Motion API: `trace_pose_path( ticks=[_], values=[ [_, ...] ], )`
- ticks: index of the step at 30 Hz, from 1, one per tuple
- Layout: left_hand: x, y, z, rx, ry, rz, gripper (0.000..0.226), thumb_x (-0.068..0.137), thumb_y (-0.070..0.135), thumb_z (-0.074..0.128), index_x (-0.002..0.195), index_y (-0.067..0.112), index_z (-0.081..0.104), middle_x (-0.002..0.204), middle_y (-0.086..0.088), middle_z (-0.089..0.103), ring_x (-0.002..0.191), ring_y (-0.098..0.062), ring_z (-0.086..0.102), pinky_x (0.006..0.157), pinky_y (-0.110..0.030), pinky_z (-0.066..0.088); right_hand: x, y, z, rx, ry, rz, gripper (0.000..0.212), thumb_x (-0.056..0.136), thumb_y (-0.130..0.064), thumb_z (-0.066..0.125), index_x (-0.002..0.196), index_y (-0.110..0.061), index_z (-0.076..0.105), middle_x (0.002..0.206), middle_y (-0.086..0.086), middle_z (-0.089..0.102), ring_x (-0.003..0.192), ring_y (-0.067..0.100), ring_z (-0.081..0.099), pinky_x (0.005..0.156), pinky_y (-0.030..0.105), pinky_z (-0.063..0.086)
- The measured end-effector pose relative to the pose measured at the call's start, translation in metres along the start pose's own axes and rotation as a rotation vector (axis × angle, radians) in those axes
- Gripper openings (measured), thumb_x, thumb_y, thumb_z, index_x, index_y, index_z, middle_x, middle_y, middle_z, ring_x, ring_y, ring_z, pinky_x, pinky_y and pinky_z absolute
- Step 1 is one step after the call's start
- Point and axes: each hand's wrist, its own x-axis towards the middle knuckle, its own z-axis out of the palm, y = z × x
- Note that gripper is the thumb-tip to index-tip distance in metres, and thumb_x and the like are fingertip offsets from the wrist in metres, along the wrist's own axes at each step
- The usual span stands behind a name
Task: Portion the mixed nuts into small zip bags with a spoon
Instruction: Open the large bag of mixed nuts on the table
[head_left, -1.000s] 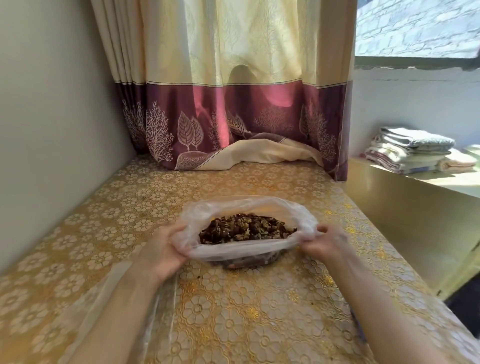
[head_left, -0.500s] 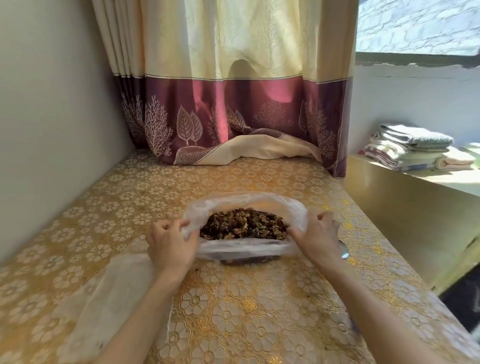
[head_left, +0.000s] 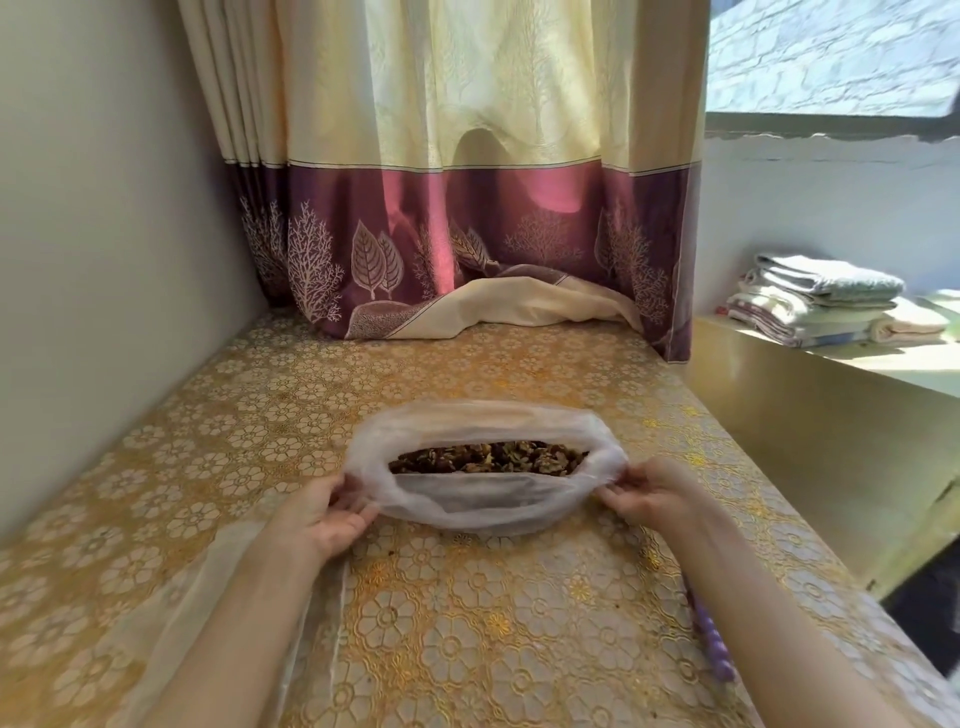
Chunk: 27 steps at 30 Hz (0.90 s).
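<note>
We look down at a worktop (head_left: 467, 623) covered in a gold cloth with a flower pattern. Near its middle sits a clear plastic bag (head_left: 485, 499), its mouth stretched wide open. Inside, toward the bag's far side, lies a brown heap of mixed nuts (head_left: 488, 460).

Our left hand (head_left: 324, 512) is at the bag's 9 o'clock edge, fingers curled and pinching the plastic rim. Our right hand (head_left: 652, 491) is at the 3 o'clock edge, fingers pinching the rim there too. The two hands pull the opening apart between them.

At 8 o'clock from the bag, partly under our left forearm, a flat sheet of clear plastic (head_left: 218, 597) lies on the worktop; we cannot tell if it is a small zip bag. At 4 o'clock, beside our right forearm, a purple handle (head_left: 714, 644) shows, the rest hidden.

At 12 o'clock a cream and purple curtain (head_left: 467, 208) hangs down onto the worktop. At 2 o'clock, well apart, folded towels (head_left: 821, 296) are stacked on a sunlit ledge.
</note>
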Motion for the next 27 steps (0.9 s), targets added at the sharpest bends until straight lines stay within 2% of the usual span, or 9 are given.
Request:
trace_pose_path(
  ticks=[3, 7, 11, 14, 16, 17, 19, 23, 27],
  values=[
    [0.001, 0.007, 0.003, -0.031, -0.012, -0.032, 0.016, 0.096, 0.007, 0.042, 0.110, 0.004, 0.050, 0.114, -0.019, 0.056, 0.081, -0.024, 0.059, 0.078, -0.039, 0.052, -0.002, -0.002, 0.006, -0.034, -0.006, 0.012, 0.015, 0.092, 0.009, 0.035, 0.092, 0.011, 0.050, 0.087, 0.026, 0.059, 0.077, 0.032, 0.060, 0.060, 0.046, 0.047],
    [-0.002, 0.013, 0.007, -0.011, -0.026, -0.053, 0.025, 0.094, 0.005, 0.045, 0.120, 0.006, 0.044, 0.109, -0.019, 0.052, 0.077, -0.019, 0.056, 0.049, -0.034, 0.057, -0.001, 0.000, 0.013, 0.011, -0.039, 0.054, 0.015, 0.093, 0.008, 0.034, 0.093, 0.011, 0.049, 0.085, 0.022, 0.055, 0.074, 0.025, 0.057, 0.064, 0.041, 0.052],
    [-0.004, 0.019, 0.005, -0.023, -0.044, -0.041, 0.021, 0.090, -0.001, 0.043, 0.109, 0.007, 0.043, 0.108, -0.022, 0.049, 0.082, -0.015, 0.054, 0.059, -0.027, 0.058, 0.000, 0.000, 0.012, 0.055, -0.077, 0.041, 0.026, 0.092, 0.009, 0.028, 0.111, 0.007, 0.045, 0.100, 0.021, 0.054, 0.102, 0.023, 0.057, 0.102, 0.041, 0.044],
    [-0.006, 0.022, 0.002, 0.000, -0.063, 0.018, 0.023, 0.087, -0.005, 0.042, 0.105, 0.009, 0.044, 0.110, -0.020, 0.048, 0.088, -0.015, 0.054, 0.070, -0.036, 0.055, -0.003, 0.000, 0.012, 0.036, -0.142, -0.049, 0.029, 0.090, 0.009, 0.025, 0.111, 0.011, 0.044, 0.109, 0.027, 0.052, 0.106, 0.036, 0.056, 0.086, 0.045, 0.053],
    [-0.006, 0.020, 0.004, 0.248, -0.031, 0.180, 0.024, 0.088, -0.005, 0.041, 0.106, 0.009, 0.047, 0.107, -0.017, 0.049, 0.084, -0.018, 0.053, 0.064, -0.037, 0.052, -0.003, 0.000, 0.013, -0.169, -0.059, -0.223, 0.014, 0.094, 0.002, 0.034, 0.097, 0.003, 0.048, 0.094, 0.019, 0.054, 0.084, 0.027, 0.057, 0.058, 0.035, 0.057],
    [-0.005, 0.018, 0.006, 0.397, 0.003, 0.285, 0.026, 0.089, -0.004, 0.042, 0.110, 0.009, 0.048, 0.106, -0.014, 0.050, 0.084, -0.018, 0.053, 0.059, -0.033, 0.051, -0.003, 0.001, 0.012, -0.323, 0.008, -0.331, 0.011, 0.097, -0.007, 0.041, 0.099, 0.000, 0.049, 0.095, 0.015, 0.055, 0.083, 0.024, 0.057, 0.059, 0.033, 0.053],
    [-0.004, 0.013, 0.009, 0.668, 0.092, 0.510, 0.033, 0.089, 0.003, 0.048, 0.119, 0.015, 0.046, 0.109, -0.010, 0.050, 0.083, -0.018, 0.053, 0.055, -0.026, 0.048, 0.000, 0.004, 0.007, -0.665, 0.146, -0.597, 0.026, 0.096, -0.024, 0.052, 0.115, -0.005, 0.049, 0.107, 0.011, 0.055, 0.095, 0.023, 0.054, 0.075, 0.036, 0.049],
    [0.011, -0.001, 0.015, 1.436, 0.104, 1.121, 0.051, 0.085, 0.016, 0.060, 0.131, 0.027, 0.042, 0.129, -0.002, 0.037, 0.114, -0.012, 0.038, 0.093, -0.035, 0.043, 0.004, 0.015, 0.007, -1.282, 0.182, -1.279, 0.045, 0.089, -0.023, 0.063, 0.129, -0.007, 0.050, 0.127, 0.013, 0.050, 0.119, 0.027, 0.046, 0.105, 0.040, 0.036],
    [0.025, -0.006, 0.025, 1.792, -0.043, 1.289, 0.037, 0.093, 0.026, 0.051, 0.129, 0.028, 0.048, 0.129, 0.005, 0.046, 0.115, -0.010, 0.046, 0.095, -0.026, 0.040, 0.018, 0.026, 0.020, -1.778, 0.148, -1.380, 0.049, 0.092, -0.031, 0.057, 0.138, -0.017, 0.045, 0.137, 0.005, 0.048, 0.128, 0.025, 0.041, 0.106, 0.040, 0.035]
  ],
)
